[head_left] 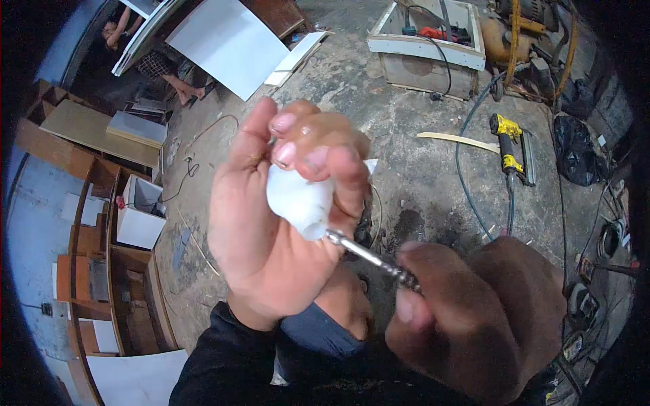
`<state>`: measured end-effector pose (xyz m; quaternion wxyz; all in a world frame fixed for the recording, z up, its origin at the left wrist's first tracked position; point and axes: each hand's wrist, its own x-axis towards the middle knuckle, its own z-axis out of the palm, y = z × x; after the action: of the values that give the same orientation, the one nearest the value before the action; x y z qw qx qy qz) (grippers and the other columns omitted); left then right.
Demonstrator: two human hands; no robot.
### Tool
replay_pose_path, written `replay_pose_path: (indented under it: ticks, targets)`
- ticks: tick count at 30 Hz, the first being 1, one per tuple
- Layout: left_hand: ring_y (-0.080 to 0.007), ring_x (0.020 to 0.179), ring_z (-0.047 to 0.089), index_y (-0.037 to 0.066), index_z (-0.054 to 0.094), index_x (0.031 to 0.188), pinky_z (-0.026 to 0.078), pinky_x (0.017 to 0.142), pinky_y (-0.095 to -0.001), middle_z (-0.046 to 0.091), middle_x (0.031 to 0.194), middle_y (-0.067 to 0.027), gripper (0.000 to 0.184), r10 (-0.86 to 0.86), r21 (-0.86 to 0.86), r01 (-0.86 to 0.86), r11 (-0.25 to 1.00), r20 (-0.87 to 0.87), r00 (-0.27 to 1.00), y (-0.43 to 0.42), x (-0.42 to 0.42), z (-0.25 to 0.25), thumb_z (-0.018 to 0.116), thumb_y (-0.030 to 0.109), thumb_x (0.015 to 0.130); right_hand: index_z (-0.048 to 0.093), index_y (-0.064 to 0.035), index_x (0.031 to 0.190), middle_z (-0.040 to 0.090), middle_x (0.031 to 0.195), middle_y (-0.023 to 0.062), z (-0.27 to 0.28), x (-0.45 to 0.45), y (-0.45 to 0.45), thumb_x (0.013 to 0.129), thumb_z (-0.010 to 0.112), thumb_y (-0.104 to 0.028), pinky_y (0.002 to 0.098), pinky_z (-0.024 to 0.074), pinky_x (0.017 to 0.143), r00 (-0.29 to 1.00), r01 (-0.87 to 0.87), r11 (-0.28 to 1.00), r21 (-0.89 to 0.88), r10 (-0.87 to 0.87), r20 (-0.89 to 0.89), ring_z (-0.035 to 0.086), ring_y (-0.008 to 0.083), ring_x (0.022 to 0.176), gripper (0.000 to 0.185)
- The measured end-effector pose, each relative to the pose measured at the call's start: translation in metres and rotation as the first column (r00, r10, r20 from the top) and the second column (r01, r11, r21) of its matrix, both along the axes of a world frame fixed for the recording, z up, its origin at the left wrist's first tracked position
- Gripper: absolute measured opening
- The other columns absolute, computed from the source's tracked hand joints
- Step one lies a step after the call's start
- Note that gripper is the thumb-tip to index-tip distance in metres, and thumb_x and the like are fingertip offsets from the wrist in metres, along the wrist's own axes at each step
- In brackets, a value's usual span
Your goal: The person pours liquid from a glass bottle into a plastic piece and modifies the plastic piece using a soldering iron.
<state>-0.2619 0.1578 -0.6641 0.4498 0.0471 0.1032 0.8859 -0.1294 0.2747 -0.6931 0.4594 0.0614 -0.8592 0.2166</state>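
A white rounded piece (298,199) with a narrow end sits in my left hand (284,210), its fingers curled over the top. My right hand (467,318) pinches a thin metal rod (369,254) with a darker, ridged part close to the fingertips. The rod's far tip meets, or lies very near, the narrow end of the white piece. What lies inside my right palm is hidden.
A yellow and black nail gun (509,145) with a hose lies on the floor at right. Behind are a white-edged box (426,51) with tools and a white panel (227,44). Wooden shelving (128,298) stands left. Another person's legs (183,88) show at upper left.
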Motion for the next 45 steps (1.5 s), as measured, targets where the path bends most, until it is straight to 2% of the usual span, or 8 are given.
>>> replay_pose_path:
  ticks: [6,11,18,26,29,36,40,45]
  targets:
    - [-0.0173,0.068,0.053,0.004,0.047,0.087,0.054,0.069,-0.0336,0.047,0.08,-0.0054,0.029,0.021,-0.027,-0.026,0.999,-0.16,0.987,0.006,-0.002,-0.006,0.037,0.026,0.103,0.064,-0.0035,0.094,0.059,0.066,0.0074,0.005,-0.001,0.001,0.082,0.068,-0.011,0.0325,0.0425,0.043,0.987,0.048,0.999,-0.008,-0.046,0.157,0.053,0.0207,0.047,0.015]
    - [-0.0168,0.06,0.045,0.011,0.042,0.085,0.048,0.069,-0.037,0.041,0.073,-0.0015,0.035,0.182,0.031,-0.218,0.975,-0.671,0.718,0.016,0.005,-0.011,0.028,0.034,0.107,0.061,-0.0044,0.089,0.057,0.065,0.0108,0.001,-0.009,0.005,0.088,0.07,-0.021,0.0341,0.0448,0.046,0.921,0.073,0.943,-0.325,0.061,0.385,0.059,0.0252,0.052,0.018]
    - [-0.0154,0.059,0.044,0.014,0.039,0.083,0.057,0.075,-0.0422,0.038,0.07,0.0021,0.035,0.416,0.097,-0.525,0.845,-0.736,0.534,0.032,0.022,-0.011,0.03,0.04,0.106,0.059,-0.0044,0.086,0.06,0.068,0.0143,-0.035,-0.026,0.006,0.092,0.064,-0.029,0.0374,0.0453,0.048,0.994,0.007,0.957,-0.289,0.026,0.11,0.062,0.0313,0.056,0.026]
    - [-0.016,0.036,0.039,0.014,0.035,0.085,0.054,0.042,-0.0387,0.035,0.064,0.0014,0.038,0.278,0.083,-0.388,0.918,-0.831,0.481,0.028,0.013,-0.011,0.025,0.045,0.105,0.059,-0.0063,0.09,0.057,0.067,0.007,-0.056,-0.045,0.002,0.08,0.068,-0.011,0.038,0.0493,0.047,0.943,-0.33,0.904,-0.271,0.302,-0.141,0.061,0.0269,0.055,0.014]
    - [-0.0151,0.032,0.036,0.014,0.035,0.084,0.05,0.036,-0.0352,0.033,0.059,0.0016,0.039,0.21,0.06,-0.386,0.921,-0.909,0.36,0.026,0.006,-0.013,0.024,0.045,0.105,0.059,-0.0073,0.092,0.059,0.068,0.0072,-0.064,-0.047,0.014,0.08,0.068,-0.008,0.0384,0.05,0.048,0.919,-0.395,0.894,-0.209,0.384,-0.095,0.062,0.0267,0.056,0.015]
    - [-0.0123,0.033,0.033,0.013,0.037,0.084,0.041,0.032,-0.0288,0.028,0.057,0.0028,0.041,0.138,-0.073,-0.551,0.831,-0.933,0.332,0.034,-0.012,-0.02,0.029,0.048,0.104,0.057,-0.0072,0.094,0.063,0.075,0.0152,-0.07,-0.063,0.035,0.088,0.061,-0.017,0.0416,0.0503,0.058,0.891,-0.368,0.906,-0.209,0.407,0.199,0.066,0.0323,0.07,0.012]
    - [-0.0092,0.035,0.029,0.012,0.042,0.087,0.035,0.032,-0.0254,0.031,0.058,0.0035,0.038,0.405,0.113,-0.786,0.608,-0.895,0.185,0.012,-0.039,-0.003,0.032,0.045,0.105,0.057,-0.0083,0.096,0.066,0.081,0.0129,-0.1,-0.064,0.051,0.083,0.062,-0.013,0.0437,0.0513,0.061,0.879,-0.364,0.918,-0.155,0.393,0.268,0.067,0.0327,0.077,0.014]
    - [-0.0067,0.038,0.032,0.009,0.045,0.093,0.027,0.03,-0.02,0.038,0.063,0.0041,0.04,0.105,-0.091,-0.523,0.847,-0.937,0.333,0.009,-0.027,-0.011,0.033,0.046,0.105,0.058,-0.0102,0.101,0.068,0.091,0.0108,-0.141,-0.059,0.064,0.076,0.062,-0.007,0.0435,0.0523,0.062,0.912,-0.359,0.925,-0.126,0.377,0.162,0.067,0.0323,0.078,0.026]
